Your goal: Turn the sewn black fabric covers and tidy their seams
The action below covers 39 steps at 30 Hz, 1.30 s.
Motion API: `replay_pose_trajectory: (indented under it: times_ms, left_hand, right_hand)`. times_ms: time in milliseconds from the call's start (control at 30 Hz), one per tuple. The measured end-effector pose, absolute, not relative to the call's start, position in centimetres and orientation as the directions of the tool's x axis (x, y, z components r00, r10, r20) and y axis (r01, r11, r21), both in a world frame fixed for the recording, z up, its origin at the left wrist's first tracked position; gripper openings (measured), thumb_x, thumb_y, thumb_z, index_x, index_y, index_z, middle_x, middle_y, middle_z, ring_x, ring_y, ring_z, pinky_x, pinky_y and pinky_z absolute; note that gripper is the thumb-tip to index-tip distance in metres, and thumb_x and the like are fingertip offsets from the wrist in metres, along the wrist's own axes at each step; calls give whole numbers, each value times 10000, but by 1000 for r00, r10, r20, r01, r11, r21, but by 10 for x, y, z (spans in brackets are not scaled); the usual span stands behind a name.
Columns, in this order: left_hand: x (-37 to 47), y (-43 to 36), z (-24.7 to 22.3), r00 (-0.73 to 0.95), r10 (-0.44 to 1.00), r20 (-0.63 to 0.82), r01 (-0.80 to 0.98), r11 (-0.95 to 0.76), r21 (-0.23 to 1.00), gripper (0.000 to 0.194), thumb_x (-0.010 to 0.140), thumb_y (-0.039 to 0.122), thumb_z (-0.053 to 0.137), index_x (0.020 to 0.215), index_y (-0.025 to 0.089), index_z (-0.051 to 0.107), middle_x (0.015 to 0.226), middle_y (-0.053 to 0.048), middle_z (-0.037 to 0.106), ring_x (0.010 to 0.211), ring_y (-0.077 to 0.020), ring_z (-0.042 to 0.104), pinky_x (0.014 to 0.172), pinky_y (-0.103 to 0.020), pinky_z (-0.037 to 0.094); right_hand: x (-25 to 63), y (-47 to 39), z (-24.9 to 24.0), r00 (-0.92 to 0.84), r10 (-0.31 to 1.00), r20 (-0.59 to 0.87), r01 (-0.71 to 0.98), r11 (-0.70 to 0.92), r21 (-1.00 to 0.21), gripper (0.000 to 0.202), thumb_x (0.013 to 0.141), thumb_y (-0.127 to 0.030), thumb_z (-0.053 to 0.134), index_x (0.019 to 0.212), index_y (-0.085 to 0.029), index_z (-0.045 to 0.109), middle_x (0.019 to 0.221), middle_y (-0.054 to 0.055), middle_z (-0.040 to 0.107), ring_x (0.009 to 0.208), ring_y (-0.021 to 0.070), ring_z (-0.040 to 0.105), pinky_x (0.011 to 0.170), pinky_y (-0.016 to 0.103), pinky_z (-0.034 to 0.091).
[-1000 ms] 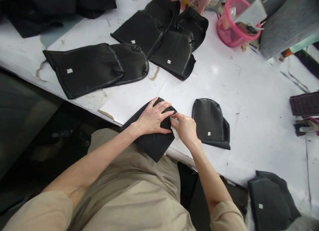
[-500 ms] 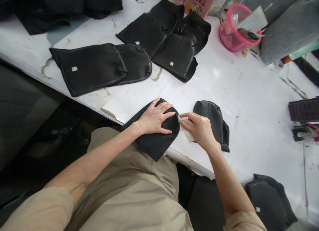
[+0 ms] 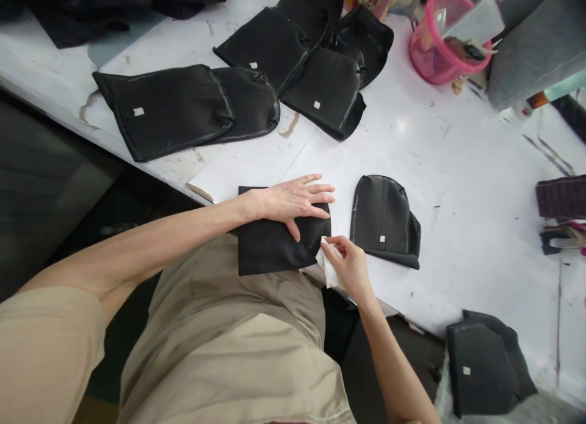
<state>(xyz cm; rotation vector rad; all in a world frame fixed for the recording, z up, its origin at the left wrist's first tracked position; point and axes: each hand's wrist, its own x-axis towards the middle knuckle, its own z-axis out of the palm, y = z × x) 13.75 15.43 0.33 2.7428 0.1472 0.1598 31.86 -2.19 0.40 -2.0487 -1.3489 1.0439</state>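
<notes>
My left hand (image 3: 293,201) lies flat with its fingers spread apart, pressing on a black piece (image 3: 270,253) that rests partly on the desk (image 3: 471,229) and juts over its near edge towards my lap. The grip of my right hand (image 3: 350,265) is pinched together on a crumpled white cloth (image 3: 327,268), which I hold against the curved end of that piece. I judge the work on this one to be partway: the cloth is at its rim, but I cannot tell how much of the rim is done and how much is left. Nor can I tell whether the pieces lying around are finished or waiting. The one under my palm is smooth, matt and supple, straight-sided at one end and rounded at the other, with no pale line that I can make out on its upper face. Just beyond my right hand lies a domed black piece (image 3: 382,216), with whitish marks along its seam, a raised band down the middle and a small pale tag. An overlapping black pair (image 3: 169,113) to the left has the same chalky-looking edging and soft puckers at the rounded ends. The pink basket (image 3: 434,58) looks hard and glossy.
</notes>
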Motion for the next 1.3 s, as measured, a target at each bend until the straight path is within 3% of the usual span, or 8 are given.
replay_pose_trajectory:
  times_ms: [300,600,733,833,933,1100,1200,1300]
  left_hand:
    - [111,76,6,829,549,103,487,-800,350,582,833,382,711,1347,155,563,1388,-198,553,1284,-333,507,1059,-469,387]
    - [116,109,-16,929,341,142,273,-893,357,586,861,463,657,1367,184,555,1375,-176,541,1374,-286,431,1181,-450,269]
    - [110,103,-4,912,389,133,316,-870,377,550,864,409,664,1365,213,549,1409,-156,517,1388,-303,411,1181,-474,275]
    - [85,81,6,726,673,140,588,-714,380,570,845,330,688,1381,238,518,1433,-149,491,1373,-335,417,1150,-517,321]
    - [53,51,7,300,941,156,835,-338,434,610,821,356,708,1378,215,504,1325,-170,545,1254,-343,521,1072,-509,418]
    - [39,7,1,57,977,-207,615,129,778,617,859,406,640,1391,161,444,996,-82,678,877,-217,696,801,-370,590]
    - [47,8,11,65,980,-189,434,143,890,595,901,348,578,1432,154,393,1055,-94,704,955,-205,703,855,-359,587]
    - [47,41,26,112,994,2,504,-59,862,522,899,318,580,1399,206,479,1193,-78,683,1032,-205,680,953,-367,547]
  right_hand:
    - [313,-58,10,255,875,-411,331,-478,-813,316,827,-463,677,944,-170,674,630,-34,523,557,119,449,529,237,363]
    - [345,-28,42,-20,993,-117,621,-80,-780,99,855,-324,692,890,-234,714,837,12,624,772,162,592,731,280,464]
    - [345,-15,33,-155,980,-124,686,16,-727,124,913,-319,611,944,-243,703,1052,55,654,948,200,640,820,300,484]
    - [343,-15,17,-179,964,-197,685,-22,-729,134,929,-310,580,971,-226,676,1009,48,705,927,202,667,824,294,481]
    - [341,-19,7,-112,972,-209,653,-86,-752,139,913,-326,602,968,-215,665,982,42,726,916,208,675,823,293,482]
    - [337,-26,5,-35,980,-194,609,-133,-782,141,910,-324,594,953,-211,666,986,43,727,912,201,671,834,288,480]
    - [333,-29,5,-14,977,-212,565,-167,-808,143,899,-336,615,942,-211,670,958,32,727,885,191,667,818,278,479]
    - [326,-32,5,4,976,-216,508,-188,-841,142,891,-342,634,927,-208,668,933,25,725,866,184,664,801,270,478]
